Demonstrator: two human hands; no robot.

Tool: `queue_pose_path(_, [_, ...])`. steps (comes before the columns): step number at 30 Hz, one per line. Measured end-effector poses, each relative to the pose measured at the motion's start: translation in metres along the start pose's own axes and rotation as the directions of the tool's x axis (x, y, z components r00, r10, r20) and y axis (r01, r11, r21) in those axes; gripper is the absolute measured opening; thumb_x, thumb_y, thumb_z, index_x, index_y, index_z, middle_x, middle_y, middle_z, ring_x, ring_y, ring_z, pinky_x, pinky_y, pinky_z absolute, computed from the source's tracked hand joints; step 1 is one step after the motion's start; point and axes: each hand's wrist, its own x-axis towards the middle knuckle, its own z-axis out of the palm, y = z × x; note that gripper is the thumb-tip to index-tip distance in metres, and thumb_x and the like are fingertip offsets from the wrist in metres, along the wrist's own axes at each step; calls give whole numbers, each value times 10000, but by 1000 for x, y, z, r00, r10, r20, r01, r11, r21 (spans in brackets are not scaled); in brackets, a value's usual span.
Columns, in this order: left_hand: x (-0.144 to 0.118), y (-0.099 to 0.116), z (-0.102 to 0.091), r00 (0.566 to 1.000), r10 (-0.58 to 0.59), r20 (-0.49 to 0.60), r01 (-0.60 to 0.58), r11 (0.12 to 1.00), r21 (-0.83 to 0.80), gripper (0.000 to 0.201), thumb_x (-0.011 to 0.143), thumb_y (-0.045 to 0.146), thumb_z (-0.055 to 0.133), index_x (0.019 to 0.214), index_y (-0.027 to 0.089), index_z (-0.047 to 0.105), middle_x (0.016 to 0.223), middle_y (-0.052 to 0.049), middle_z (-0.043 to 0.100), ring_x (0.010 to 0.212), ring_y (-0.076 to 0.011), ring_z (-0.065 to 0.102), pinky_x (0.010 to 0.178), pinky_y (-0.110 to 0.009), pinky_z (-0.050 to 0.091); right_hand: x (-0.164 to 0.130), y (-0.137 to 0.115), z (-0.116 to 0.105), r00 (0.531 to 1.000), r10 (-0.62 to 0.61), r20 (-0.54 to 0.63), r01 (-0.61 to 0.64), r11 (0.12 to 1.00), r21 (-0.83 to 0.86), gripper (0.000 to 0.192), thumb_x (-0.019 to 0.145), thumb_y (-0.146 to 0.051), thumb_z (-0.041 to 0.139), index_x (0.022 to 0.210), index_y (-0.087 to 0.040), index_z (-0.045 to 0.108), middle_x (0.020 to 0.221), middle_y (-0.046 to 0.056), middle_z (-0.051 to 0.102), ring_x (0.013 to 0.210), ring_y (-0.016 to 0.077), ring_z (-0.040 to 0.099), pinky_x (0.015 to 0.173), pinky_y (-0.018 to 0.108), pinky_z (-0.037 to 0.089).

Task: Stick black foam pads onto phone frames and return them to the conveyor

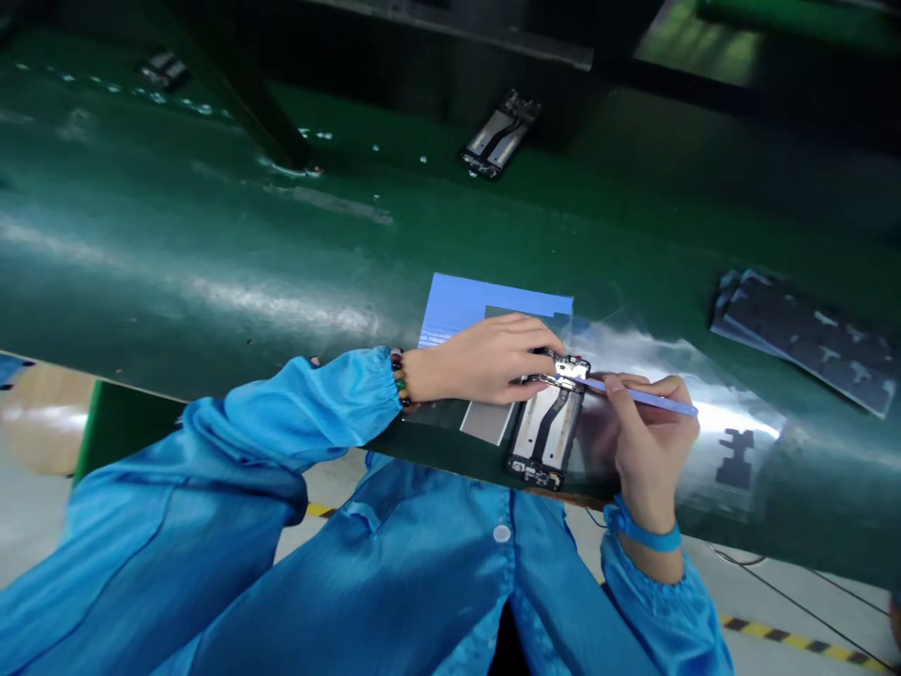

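At the near edge of the green desk (pixel 211 272) lies the phone frame (pixel 545 434); the left hand (pixel 485 360) pins its top end, the right hand (pixel 651 441) grips a thin blue tool (pixel 651 401). Keep the frame pressed flat and the tip low, working gently at the top connector.

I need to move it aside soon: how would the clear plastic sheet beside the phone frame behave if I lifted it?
The clear plastic sheet looks thin and glossy, so probably floppy, light and slippery. It carries a dark cut-out piece, which might shift or peel if it bends.
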Motion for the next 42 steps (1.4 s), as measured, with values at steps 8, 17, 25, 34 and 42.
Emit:
queue_pose_path(8, [-4,-1,14,999,-1,40,0,999,42,166,1045,235,666,1162,179,770,1340,-121,749,1274,-283,691,1050,-455,584,0,-6,3,1000,9,16,-8,1000,-24,390,845,-389,915,856,-251,550,922,25,782,893,201,776,889,401,639])
queue_pose_path(17, [-6,4,19,999,-2,44,-5,988,155,144,1068,267,664,1137,205,774,1310,-90,764,1265,-260,673,1027,-424,570,-1,-8,-4,1000,-7,-26,8,1000,25,408,834,-372,929,861,-247,542,910,7,778,895,204,781,913,403,626])
queue_pose_path(25, [-9,2,27,996,10,-94,0,995,99,144,1082,241,643,1080,151,756,1232,-79,784,1204,-224,728,1009,-362,637,-10,-6,-11,1000,-5,-18,5,1000,-6,402,833,-383,938,886,-245,565,938,25,790,907,207,793,893,389,639])
queue_pose_path(34, [-9,0,28,994,1,-106,6,997,71,147,1083,249,647,1069,153,758,1201,-85,796,1196,-220,745,1014,-369,664,-12,-5,-10,1000,-11,-9,11,1000,13,390,827,-350,952,874,-235,583,941,29,801,920,203,800,890,373,643])
queue_pose_path(42, [-9,0,28,997,-9,-83,14,998,62,149,1084,252,647,1084,166,769,1212,-82,793,1219,-225,728,1004,-376,660,-12,-4,-11,999,6,-32,-5,999,52,407,818,-335,956,865,-233,565,933,21,796,902,199,796,888,371,639])
